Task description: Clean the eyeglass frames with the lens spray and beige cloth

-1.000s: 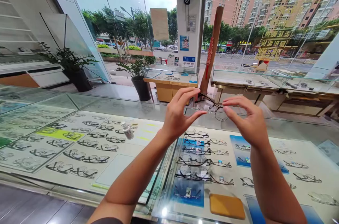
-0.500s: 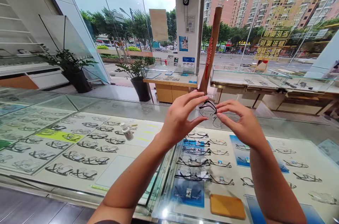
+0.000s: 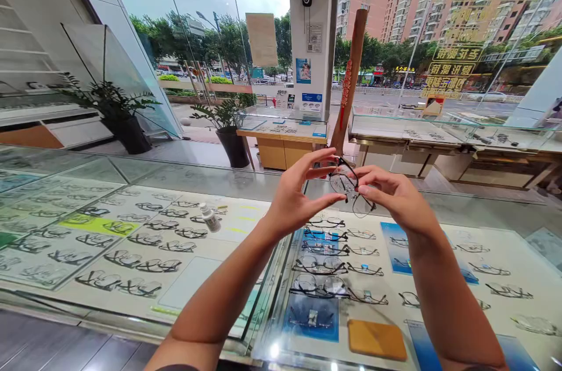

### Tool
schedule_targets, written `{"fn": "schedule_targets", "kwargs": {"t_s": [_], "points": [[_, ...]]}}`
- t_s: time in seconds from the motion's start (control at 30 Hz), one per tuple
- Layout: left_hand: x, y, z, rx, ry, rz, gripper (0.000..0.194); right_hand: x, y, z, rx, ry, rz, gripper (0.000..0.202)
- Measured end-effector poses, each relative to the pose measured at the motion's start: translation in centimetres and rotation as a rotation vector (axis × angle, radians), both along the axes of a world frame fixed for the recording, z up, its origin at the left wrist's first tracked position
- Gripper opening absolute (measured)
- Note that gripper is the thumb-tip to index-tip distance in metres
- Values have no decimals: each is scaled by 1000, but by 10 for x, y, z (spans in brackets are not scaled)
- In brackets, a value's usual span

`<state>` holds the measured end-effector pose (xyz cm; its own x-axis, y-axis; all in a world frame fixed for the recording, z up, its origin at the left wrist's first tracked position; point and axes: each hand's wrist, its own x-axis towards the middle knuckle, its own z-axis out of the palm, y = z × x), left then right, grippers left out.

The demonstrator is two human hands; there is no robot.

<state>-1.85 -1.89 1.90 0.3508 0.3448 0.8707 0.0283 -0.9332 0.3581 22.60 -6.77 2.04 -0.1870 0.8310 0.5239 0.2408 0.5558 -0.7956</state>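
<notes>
A pair of eyeglasses (image 3: pixel 343 182) with thin dark rims and clear lenses is held up above the glass counter, tilted so that one lens hangs lower to the right. My left hand (image 3: pixel 298 192) grips it from the left, fingertips at the upper dark part and thumb at a temple tip below. From the right, my right hand (image 3: pixel 395 195) pinches the frame near its middle between thumb and fingers. Some of the frame is hidden behind the right fingers. Under both hands, rows of eyeglasses (image 3: pixel 325 265) lie inside the glass display case (image 3: pixel 281 306).
A small white bottle (image 3: pixel 211 219) stands on the counter at left. An orange-brown flat case (image 3: pixel 376 340) lies near the front edge. Beyond the counter are potted plants (image 3: pixel 232 146), a wooden post (image 3: pixel 349 84), and further display counters (image 3: pixel 281 151).
The eyeglasses have turned and tilted, so the second lens shows more, lower right. My right hand has shifted its fingers slightly on the frame; my left thumb and fingers are slightly further apart.
</notes>
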Motion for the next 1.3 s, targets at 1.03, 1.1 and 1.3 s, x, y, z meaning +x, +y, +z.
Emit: {"fn": "schedule_targets", "kwargs": {"t_s": [1.03, 1.1, 1.3], "points": [[21, -27, -6, -383, -37, 151, 28, -53, -11, -21, 578, -65, -504, 9], [20, -25, -4, -446, -57, 151, 30, -59, -14, -22, 642, -124, -536, 12], [14, -20, 2, -499, -76, 175, 26, -71, -16, -25, 614, -199, -551, 24]]}}
